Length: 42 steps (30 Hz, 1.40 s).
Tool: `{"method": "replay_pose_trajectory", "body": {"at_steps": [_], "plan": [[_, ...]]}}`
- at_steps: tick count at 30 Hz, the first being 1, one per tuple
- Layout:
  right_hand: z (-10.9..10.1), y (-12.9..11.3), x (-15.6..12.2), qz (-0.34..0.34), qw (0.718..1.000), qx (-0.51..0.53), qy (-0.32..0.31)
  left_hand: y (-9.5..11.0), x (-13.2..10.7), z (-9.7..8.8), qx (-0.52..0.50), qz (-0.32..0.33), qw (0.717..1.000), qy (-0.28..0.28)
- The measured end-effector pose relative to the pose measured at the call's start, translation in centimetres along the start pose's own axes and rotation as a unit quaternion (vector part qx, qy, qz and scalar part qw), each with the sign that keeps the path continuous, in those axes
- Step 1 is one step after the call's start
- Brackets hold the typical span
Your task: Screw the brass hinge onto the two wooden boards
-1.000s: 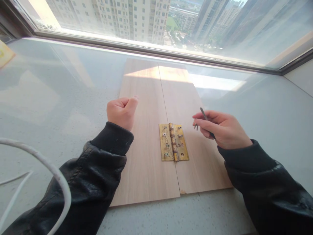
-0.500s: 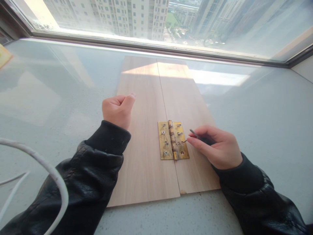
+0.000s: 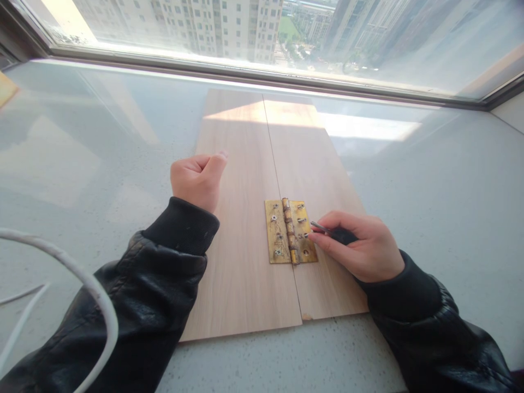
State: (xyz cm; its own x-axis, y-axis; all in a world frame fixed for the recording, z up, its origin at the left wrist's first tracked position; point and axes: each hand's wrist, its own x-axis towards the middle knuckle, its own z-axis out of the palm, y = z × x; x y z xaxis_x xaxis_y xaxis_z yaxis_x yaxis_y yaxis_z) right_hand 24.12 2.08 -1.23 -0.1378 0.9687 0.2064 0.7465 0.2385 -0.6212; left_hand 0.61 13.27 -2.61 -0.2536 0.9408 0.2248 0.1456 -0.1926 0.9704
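Observation:
A worn brass hinge [image 3: 272, 232] lies open across the seam between two pale wooden boards [image 3: 241, 284]. Screws show in the holes of its left leaf; on the right leaf, the upper two holes carry screws and the lowest one [image 3: 306, 252] is bare. My right hand [image 3: 364, 243] is closed round a screwdriver [image 3: 333, 232] with a dark handle, its metal tip pointing left. The same fingertips pinch a small screw [image 3: 307, 236] at the third hole of the right leaf. Above the left board, my left hand [image 3: 198, 180] makes a fist; whatever it holds is hidden.
The boards rest on a speckled white sill [image 3: 429, 218] below a large window [image 3: 229, 38]. A thick white cable [image 3: 98, 305] loops in front of my left sleeve. A yellowish object [image 3: 7, 90] pokes in at the left edge.
My right hand has shifted slightly left, bringing the screw against the hinge hole and the screwdriver tip nearer the hinge. My left fist keeps its place.

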Motion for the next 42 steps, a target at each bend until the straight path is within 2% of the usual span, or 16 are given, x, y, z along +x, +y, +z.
{"method": "replay_pose_trajectory", "body": {"at_steps": [8,15,26,35,42], "plan": [[-0.44,-0.14,0.01,-0.007,0.999,0.019,-0.030,-0.06,0.03,0.01,-0.006,0.003,1.000,-0.001],[0.06,0.11,0.05,-0.005,1.000,0.001,0.007,-0.09,0.03,0.11,-0.015,0.014,1.000,-0.002],[-0.08,0.24,0.04,0.010,0.998,0.044,-0.032,-0.21,-0.08,0.34,-0.023,0.012,1.000,0.014],[-0.09,0.23,-0.05,-0.045,0.998,0.046,-0.020,-0.37,-0.04,0.34,-0.017,0.005,1.000,0.016],[0.04,0.18,0.12,-0.012,1.000,0.016,-0.015,-0.25,-0.12,0.37,-0.022,-0.004,1.000,0.018]]}}
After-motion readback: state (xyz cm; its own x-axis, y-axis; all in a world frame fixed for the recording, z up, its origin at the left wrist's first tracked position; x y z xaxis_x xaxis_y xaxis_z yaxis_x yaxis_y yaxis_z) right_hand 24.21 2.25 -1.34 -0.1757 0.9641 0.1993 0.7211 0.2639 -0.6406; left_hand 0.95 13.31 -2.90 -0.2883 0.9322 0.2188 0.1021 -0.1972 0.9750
